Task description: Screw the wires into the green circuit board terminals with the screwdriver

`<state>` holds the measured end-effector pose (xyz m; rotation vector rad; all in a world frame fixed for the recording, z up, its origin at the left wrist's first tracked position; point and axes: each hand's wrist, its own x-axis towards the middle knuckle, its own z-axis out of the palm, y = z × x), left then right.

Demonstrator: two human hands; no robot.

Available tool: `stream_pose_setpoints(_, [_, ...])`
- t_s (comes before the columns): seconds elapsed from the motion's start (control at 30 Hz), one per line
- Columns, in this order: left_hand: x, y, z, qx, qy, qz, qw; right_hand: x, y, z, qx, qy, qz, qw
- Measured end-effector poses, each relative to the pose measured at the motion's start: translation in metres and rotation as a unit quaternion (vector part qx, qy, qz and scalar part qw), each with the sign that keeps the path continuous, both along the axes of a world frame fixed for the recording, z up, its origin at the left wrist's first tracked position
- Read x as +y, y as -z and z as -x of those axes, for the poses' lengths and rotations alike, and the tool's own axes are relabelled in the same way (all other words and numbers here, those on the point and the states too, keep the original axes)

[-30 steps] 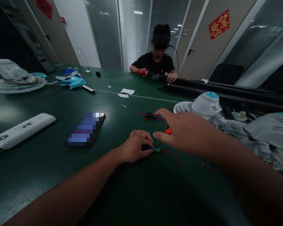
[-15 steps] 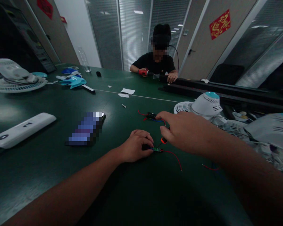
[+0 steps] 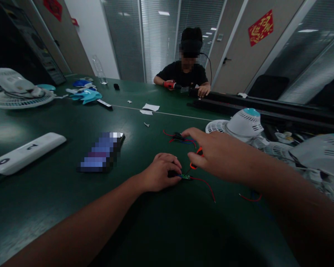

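My left hand (image 3: 160, 171) rests on the green table (image 3: 58, 207) with its fingers curled, pinning a small green circuit board (image 3: 185, 177) that trails a red wire (image 3: 207, 185). My right hand (image 3: 215, 154) hovers just right of it, gripping an orange-and-black tool (image 3: 196, 158) whose tip points down toward the board; its index finger stretches out toward a second bundle of red, blue and black wires (image 3: 179, 138) farther back.
A phone (image 3: 101, 152) and a white remote-like bar (image 3: 22, 152) lie to the left. Dismantled white fan parts (image 3: 245, 124) crowd the right side, another fan (image 3: 16, 92) at far left. Across the table a person in black (image 3: 187, 70) works with a red tool.
My right hand has drawn slightly back and lowered the orange tool toward the circuit board. My left hand has stayed put.
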<state>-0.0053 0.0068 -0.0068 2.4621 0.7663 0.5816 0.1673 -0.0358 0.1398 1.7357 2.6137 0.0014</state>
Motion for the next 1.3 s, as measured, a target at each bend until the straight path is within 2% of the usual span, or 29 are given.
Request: stream_pose_setpoints(1.3, [-0.0009,-0.0022,0.0009,0.005,-0.002,0.01,1.0,-0.0032,-0.0024,-0.0028,0.02,-0.007,0.011,1.0])
